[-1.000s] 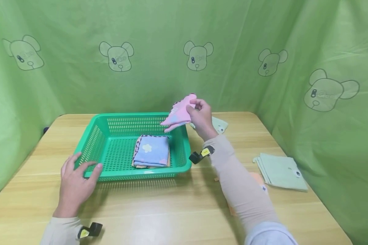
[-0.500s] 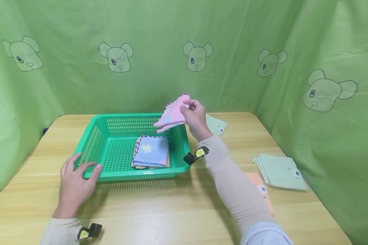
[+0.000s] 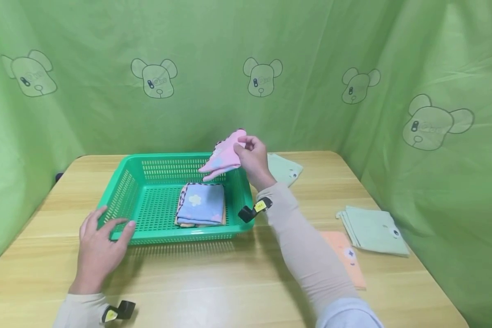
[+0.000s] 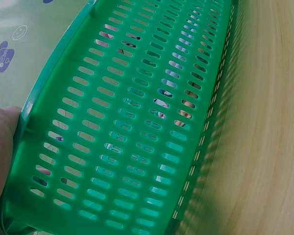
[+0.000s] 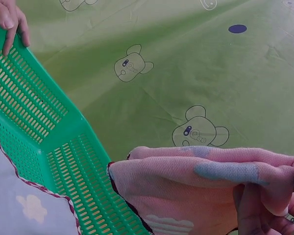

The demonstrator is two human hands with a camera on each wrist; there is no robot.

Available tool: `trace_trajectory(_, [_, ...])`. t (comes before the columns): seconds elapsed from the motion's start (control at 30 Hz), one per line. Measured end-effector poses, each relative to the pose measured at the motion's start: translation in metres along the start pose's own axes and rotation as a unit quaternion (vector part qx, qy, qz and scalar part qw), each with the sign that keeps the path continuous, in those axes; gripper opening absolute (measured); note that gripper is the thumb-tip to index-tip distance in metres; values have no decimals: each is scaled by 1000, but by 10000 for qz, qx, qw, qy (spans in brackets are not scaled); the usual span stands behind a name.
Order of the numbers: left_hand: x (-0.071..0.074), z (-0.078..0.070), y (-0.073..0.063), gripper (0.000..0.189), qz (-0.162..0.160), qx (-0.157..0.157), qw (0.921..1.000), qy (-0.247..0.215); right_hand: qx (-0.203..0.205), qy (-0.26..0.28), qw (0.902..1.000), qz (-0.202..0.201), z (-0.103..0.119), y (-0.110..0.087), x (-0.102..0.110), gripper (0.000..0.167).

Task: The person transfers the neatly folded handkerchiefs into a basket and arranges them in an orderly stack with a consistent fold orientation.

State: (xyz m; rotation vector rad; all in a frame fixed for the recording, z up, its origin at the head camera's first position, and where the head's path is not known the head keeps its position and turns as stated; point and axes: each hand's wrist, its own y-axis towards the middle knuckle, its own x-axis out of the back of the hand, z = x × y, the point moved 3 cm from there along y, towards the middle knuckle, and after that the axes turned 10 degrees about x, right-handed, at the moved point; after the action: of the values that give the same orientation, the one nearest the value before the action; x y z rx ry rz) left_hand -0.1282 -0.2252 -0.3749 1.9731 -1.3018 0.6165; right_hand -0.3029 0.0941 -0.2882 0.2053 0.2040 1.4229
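Observation:
My right hand (image 3: 254, 159) pinches a folded pink towel (image 3: 223, 152) with a dark-checked edge, held over the back right part of the green plastic basket (image 3: 168, 233). In the right wrist view the pink towel (image 5: 181, 186) shows blue patches, its folded layers hanging from my fingers. Below it, inside the basket, a folded blue towel (image 3: 202, 205) with a pale flower lies on top of an orange-edged one. My left hand (image 3: 100, 253) grips the basket's rim at the front left corner; its fingers hook over the rim in the right wrist view.
Right of the basket lie a folded pale green towel (image 3: 375, 230), an orange towel (image 3: 348, 264) partly under my right forearm, and another pale green towel (image 3: 284, 168) at the back. Green curtains (image 3: 209, 100) stand behind and beside the wooden table (image 3: 188, 291).
My right hand has moved left with the pink towel, farther over the basket. More of the orange towel and the back pale green towel now shows. My left hand has stayed in place.

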Motion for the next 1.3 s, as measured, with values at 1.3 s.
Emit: trace_trajectory(1.3, [0, 2, 0, 41, 58, 40, 10000, -38, -384, 209, 9987, 267, -25, -18, -45, 21])
